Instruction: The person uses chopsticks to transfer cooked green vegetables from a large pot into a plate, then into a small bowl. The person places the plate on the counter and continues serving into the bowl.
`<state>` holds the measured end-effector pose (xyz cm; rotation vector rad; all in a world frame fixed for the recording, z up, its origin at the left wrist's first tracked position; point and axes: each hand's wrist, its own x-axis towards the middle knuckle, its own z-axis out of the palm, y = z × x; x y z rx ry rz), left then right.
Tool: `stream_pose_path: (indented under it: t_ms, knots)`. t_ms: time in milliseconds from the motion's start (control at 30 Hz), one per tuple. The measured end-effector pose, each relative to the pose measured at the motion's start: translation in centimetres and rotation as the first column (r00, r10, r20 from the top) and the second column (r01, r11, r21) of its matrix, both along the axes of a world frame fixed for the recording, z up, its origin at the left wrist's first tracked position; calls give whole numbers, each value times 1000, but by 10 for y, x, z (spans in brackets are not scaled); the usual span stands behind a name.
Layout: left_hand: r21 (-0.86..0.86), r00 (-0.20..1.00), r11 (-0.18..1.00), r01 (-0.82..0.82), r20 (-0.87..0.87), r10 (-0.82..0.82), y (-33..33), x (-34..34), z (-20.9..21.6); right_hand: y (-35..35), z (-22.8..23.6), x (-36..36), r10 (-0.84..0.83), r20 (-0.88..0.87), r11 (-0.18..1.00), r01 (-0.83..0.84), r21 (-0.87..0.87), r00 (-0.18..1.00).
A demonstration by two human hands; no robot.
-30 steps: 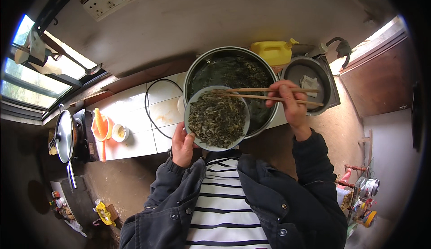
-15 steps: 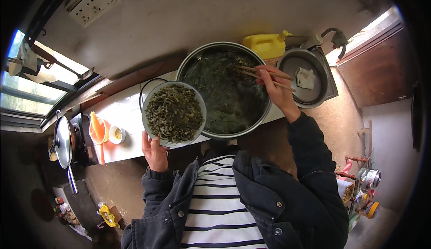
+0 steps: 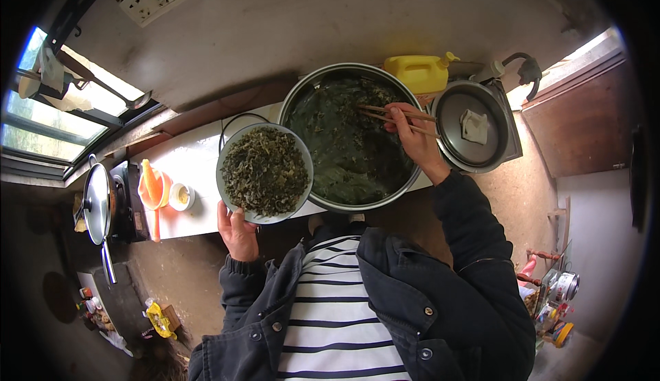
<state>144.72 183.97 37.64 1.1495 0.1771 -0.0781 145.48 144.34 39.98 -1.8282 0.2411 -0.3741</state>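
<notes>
My left hand (image 3: 238,236) grips the near-left rim of a round pale dish (image 3: 309,169), with the thumb on the edge and the fingers beneath. Heaped on the dish are dark green, wet-looking chopped leaves (image 3: 265,169). To its right stands a large round metal pot (image 3: 344,207) of dark greenish liquid with leaf bits floating in it. Over the pot's right side, my right hand (image 3: 414,140) holds a pair of wooden chopsticks (image 3: 376,109). Their tips point left, at or just above the liquid near some floating leaves; whether they pinch any, I cannot tell.
Behind the pot stands a yellow jug (image 3: 416,71). A metal basin (image 3: 505,137) with a folded pale cloth (image 3: 474,126) is at the right. On the white counter (image 3: 196,219) at left are an orange container (image 3: 155,188), a small white cup (image 3: 181,197) and a lidded pan (image 3: 100,202).
My right hand and the chopsticks have shifted slightly left and down over the pot. My left hand still holds the dish in nearly the same place. The whole view has shifted a little.
</notes>
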Motion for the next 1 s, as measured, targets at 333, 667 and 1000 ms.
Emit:
stream_pose_path:
  t_ms: [333,667,1000]
  knots:
    - [-25,999,998,51,15,-51,2,6,-6,10,-1,-2,7,-19,991,-5,132,1000]
    - [-38,1000,999,10,18,-9,9,4,-6,29,37,-9,91,-42,995,-92,-31,995]
    - [-5,1000,1000,-23,3,23,11,1,-2,52,21,23,412,177,818,-277,-505,894]
